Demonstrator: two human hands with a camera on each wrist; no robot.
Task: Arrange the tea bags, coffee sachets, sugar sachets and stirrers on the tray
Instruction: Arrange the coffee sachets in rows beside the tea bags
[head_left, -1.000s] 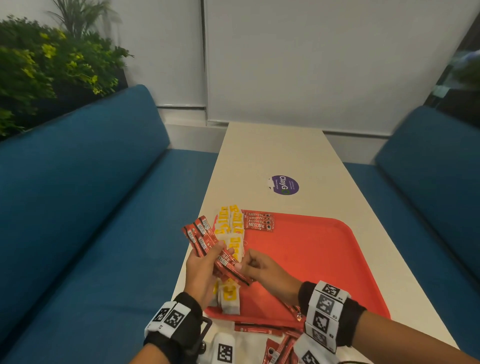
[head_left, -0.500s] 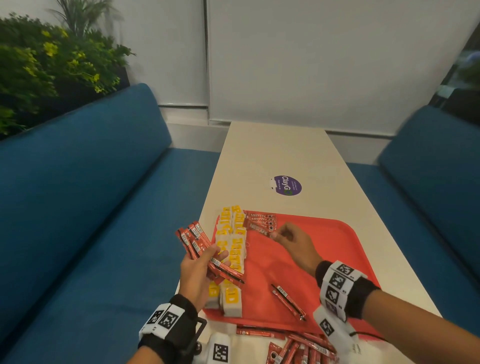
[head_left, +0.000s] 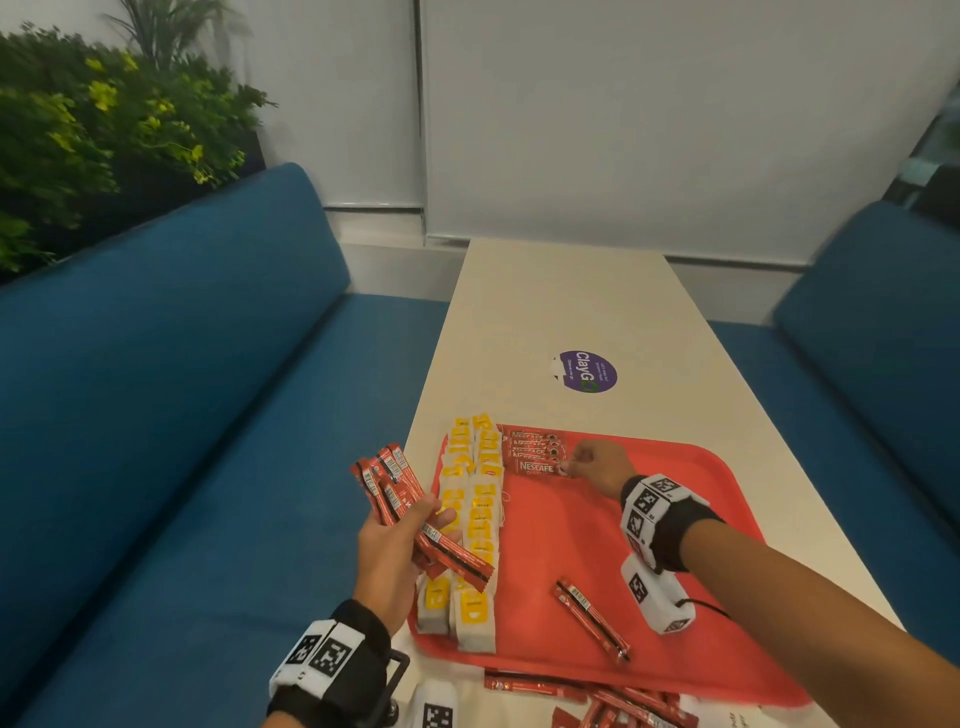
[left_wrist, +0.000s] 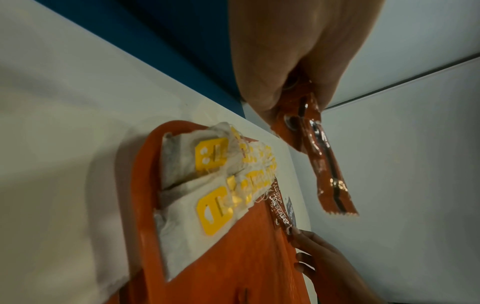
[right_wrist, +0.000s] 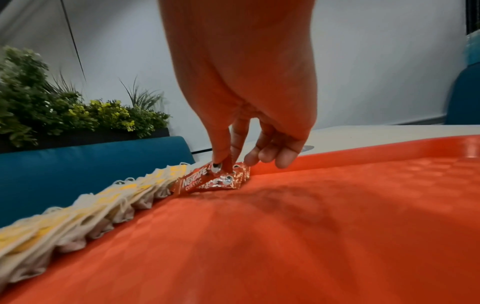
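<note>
My left hand (head_left: 421, 525) hovers over the tray's left edge and grips a fanned bundle of red coffee sachets (head_left: 400, 493), which also shows in the left wrist view (left_wrist: 324, 164). My right hand (head_left: 569, 467) reaches to the far left corner of the red tray (head_left: 675, 545). Its thumb and forefinger pinch the end of the nearest coffee sachet (right_wrist: 197, 183) in a short row (head_left: 532, 449) there. Two columns of tea bags (head_left: 472, 519) with yellow tags lie along the tray's left side. One loose sachet (head_left: 592, 618) lies on the tray near me.
A heap of more red sachets (head_left: 597, 696) lies on the white table (head_left: 561, 301) just below the tray's near rim. A purple sticker (head_left: 587, 371) sits beyond the tray. Blue benches (head_left: 182, 415) flank the table, with plants (head_left: 78, 145) behind the left one.
My right hand left the bundle in my left hand and carried a sachet to the row at the tray's far left corner. One sachet now lies loose on the tray.
</note>
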